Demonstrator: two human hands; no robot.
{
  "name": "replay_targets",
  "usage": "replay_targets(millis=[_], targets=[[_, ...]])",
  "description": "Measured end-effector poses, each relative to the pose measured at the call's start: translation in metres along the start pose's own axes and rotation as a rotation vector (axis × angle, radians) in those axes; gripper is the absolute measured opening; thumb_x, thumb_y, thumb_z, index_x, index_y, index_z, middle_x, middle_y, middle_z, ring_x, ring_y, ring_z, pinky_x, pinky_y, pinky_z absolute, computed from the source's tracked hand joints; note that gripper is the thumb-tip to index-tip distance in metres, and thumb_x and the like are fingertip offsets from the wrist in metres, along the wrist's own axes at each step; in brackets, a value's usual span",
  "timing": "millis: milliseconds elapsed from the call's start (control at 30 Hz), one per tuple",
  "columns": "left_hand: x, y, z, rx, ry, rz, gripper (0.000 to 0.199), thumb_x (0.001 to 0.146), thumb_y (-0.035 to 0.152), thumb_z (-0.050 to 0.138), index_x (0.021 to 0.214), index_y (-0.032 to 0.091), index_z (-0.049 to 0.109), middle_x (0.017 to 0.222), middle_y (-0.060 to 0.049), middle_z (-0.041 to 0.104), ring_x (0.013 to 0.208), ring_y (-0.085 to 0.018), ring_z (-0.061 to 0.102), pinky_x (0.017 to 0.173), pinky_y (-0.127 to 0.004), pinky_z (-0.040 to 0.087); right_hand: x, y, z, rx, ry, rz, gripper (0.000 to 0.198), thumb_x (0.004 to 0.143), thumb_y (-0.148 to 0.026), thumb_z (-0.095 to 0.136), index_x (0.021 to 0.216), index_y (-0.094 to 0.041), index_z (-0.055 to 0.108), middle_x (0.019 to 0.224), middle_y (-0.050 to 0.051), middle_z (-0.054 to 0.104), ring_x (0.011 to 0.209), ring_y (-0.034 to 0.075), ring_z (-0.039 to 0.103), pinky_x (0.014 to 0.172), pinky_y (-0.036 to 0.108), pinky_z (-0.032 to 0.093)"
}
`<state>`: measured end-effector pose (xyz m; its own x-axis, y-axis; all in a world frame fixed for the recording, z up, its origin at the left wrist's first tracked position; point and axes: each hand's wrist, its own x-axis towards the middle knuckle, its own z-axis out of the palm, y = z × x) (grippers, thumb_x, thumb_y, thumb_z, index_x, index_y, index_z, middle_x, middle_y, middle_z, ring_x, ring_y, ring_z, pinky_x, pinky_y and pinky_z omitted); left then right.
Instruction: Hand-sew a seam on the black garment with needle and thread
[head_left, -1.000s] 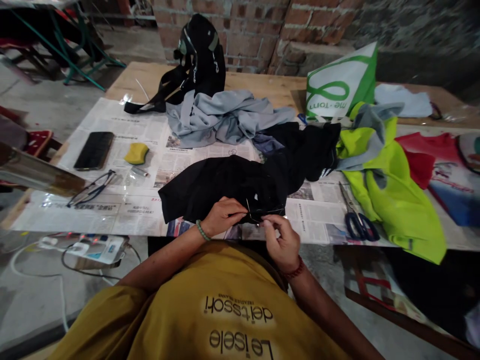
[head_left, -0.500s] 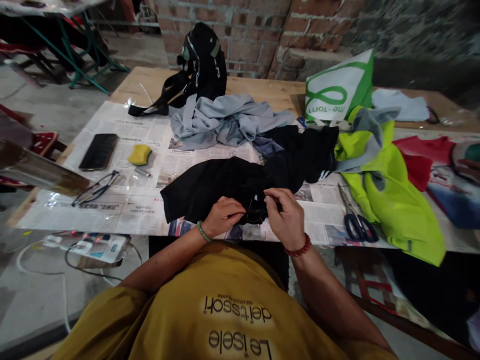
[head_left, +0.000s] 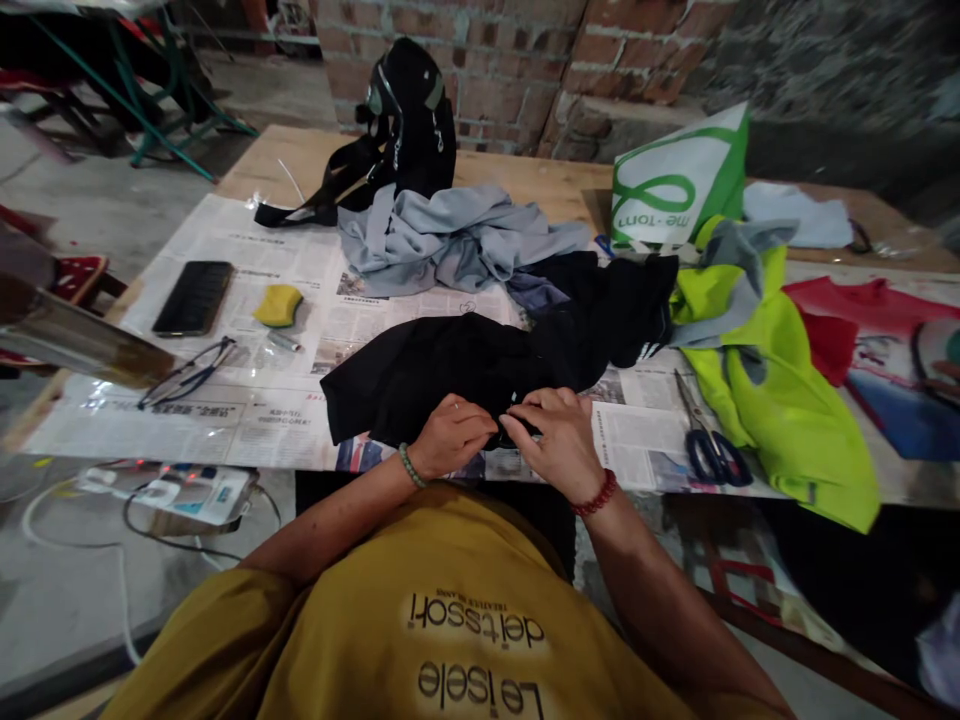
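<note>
A black garment [head_left: 435, 365] lies bunched at the table's front edge. My left hand [head_left: 454, 437], with a green bead bracelet at the wrist, pinches a fold of it between thumb and fingers. Close beside it, over the same cloth, is my right hand [head_left: 553, 437], with a red bead bracelet. Its thumb and fingers are drawn together near the left fingertips; whatever small thing they grip is too fine to make out. A second stretch of black cloth [head_left: 630, 300] with white stripes adjoins the garment on the right.
Scissors [head_left: 709, 445] and a neon yellow garment [head_left: 802, 410] lie to the right. On the left are eyeglasses [head_left: 191, 372], a yellow sponge [head_left: 277, 305], a phone [head_left: 193, 298] and a tilted bottle [head_left: 82, 335]. Behind sit grey cloth [head_left: 450, 235], a black bag [head_left: 412, 120] and a green-white bag [head_left: 675, 185].
My right hand has come down and left, so its fingertips are now close to the left ones. The thin thread seen between the hands earlier no longer shows clearly. My left hand stays nearly in place.
</note>
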<state>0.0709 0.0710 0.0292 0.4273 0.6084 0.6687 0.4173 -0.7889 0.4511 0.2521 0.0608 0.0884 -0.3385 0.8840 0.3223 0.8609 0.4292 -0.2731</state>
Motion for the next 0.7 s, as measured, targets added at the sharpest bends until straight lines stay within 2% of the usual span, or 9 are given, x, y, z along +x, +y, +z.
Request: replay_targets(millis=[300,467,600,700], targets=[[-0.002,-0.002,0.001,-0.010,-0.022,-0.021,0.017,0.087,0.017,0.050,0.085,0.018,0.067,0.082,-0.003,0.070,0.076,-0.012,0.063,0.075,-0.029,0.044,0.000,-0.003,0.003,0.102,-0.043,-0.039,0.014,0.084,-0.026,0.057,0.083,-0.025,0.071,0.081,0.002,0.064,0.082,0.018,0.047,0.076,0.035,0.028],[-0.002,-0.002,0.001,-0.040,-0.012,-0.064,0.015,0.086,0.017,0.052,0.084,0.018,0.066,0.081,-0.003,0.070,0.077,-0.012,0.063,0.075,-0.029,0.044,0.000,0.000,0.004,0.193,-0.084,-0.035,0.012,0.085,-0.025,0.056,0.082,-0.023,0.068,0.083,0.002,0.066,0.084,0.019,0.051,0.077,0.035,0.031],[-0.001,-0.003,0.002,-0.057,0.006,-0.225,0.014,0.082,0.023,0.059,0.092,0.016,0.066,0.084,-0.005,0.070,0.080,-0.015,0.063,0.078,-0.031,0.043,0.002,0.002,0.007,0.312,-0.052,0.063,0.013,0.087,-0.026,0.051,0.083,-0.022,0.063,0.081,0.002,0.066,0.082,0.018,0.055,0.077,0.034,0.034],[0.000,-0.005,0.004,-0.076,-0.070,-0.268,0.015,0.084,0.027,0.058,0.089,0.017,0.068,0.077,-0.003,0.070,0.073,-0.014,0.062,0.077,-0.031,0.042,0.005,0.004,0.011,0.389,-0.034,0.155,0.012,0.085,-0.028,0.050,0.081,-0.023,0.061,0.079,0.001,0.066,0.078,0.018,0.057,0.077,0.034,0.036]])
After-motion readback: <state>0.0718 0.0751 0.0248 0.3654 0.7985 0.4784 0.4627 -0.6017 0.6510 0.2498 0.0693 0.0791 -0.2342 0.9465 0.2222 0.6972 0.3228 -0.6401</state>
